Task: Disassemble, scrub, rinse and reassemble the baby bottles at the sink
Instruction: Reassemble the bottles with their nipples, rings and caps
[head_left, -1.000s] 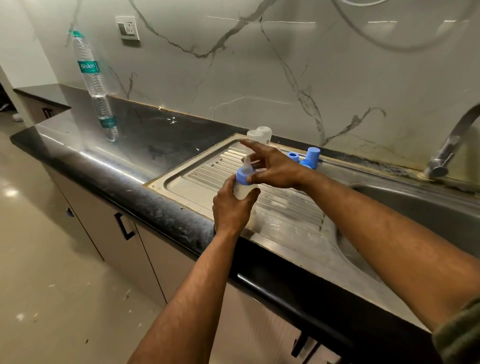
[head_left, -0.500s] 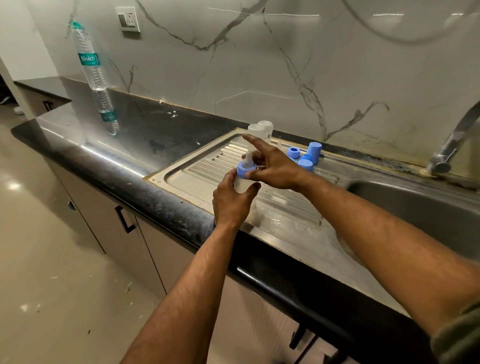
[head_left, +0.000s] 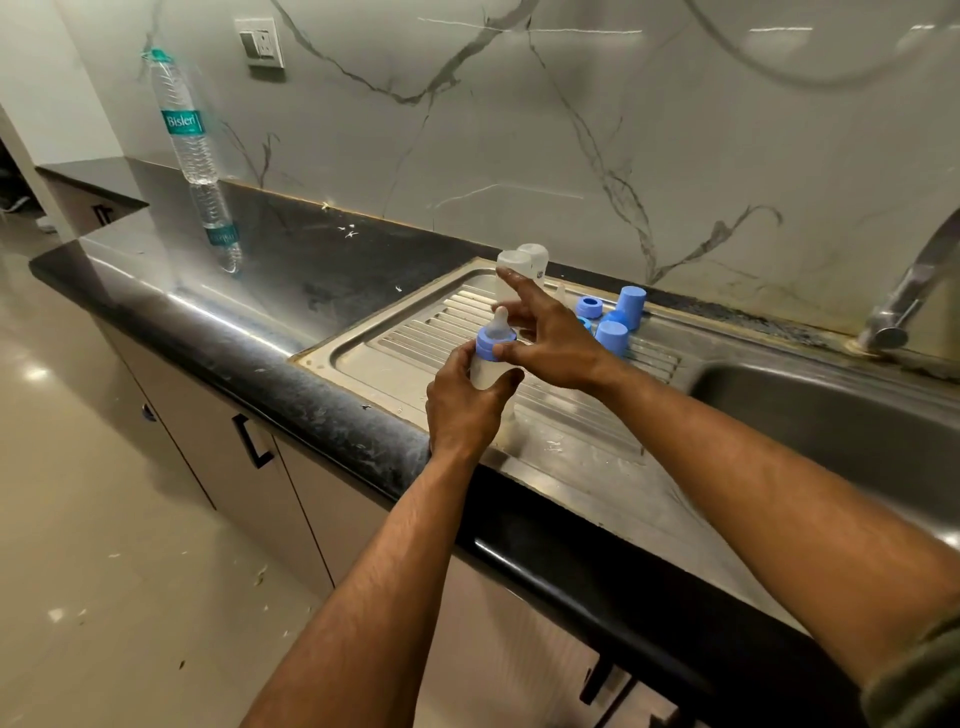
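My left hand (head_left: 462, 410) grips the body of a small clear baby bottle (head_left: 485, 371) above the steel drainboard (head_left: 415, 353). Its blue collar (head_left: 488, 345) carries a clear teat (head_left: 500, 319). My right hand (head_left: 553, 343) pinches that collar with thumb and fingers, the index finger pointing up-left. Two more clear bottle bodies (head_left: 522, 265) stand upside down at the drainboard's back edge. Loose blue caps (head_left: 631, 306) and a blue ring (head_left: 589, 306) lie behind my right hand.
The sink basin (head_left: 831, 415) lies to the right with the tap (head_left: 909, 291) above it. A plastic water bottle (head_left: 184, 124) stands on the black counter (head_left: 260, 312) at the far left. A wall socket (head_left: 260, 44) sits on the marble backsplash.
Both hands stay on the bottle; my right hand has shifted slightly around the blue collar. More blue caps show behind it as the view moved.
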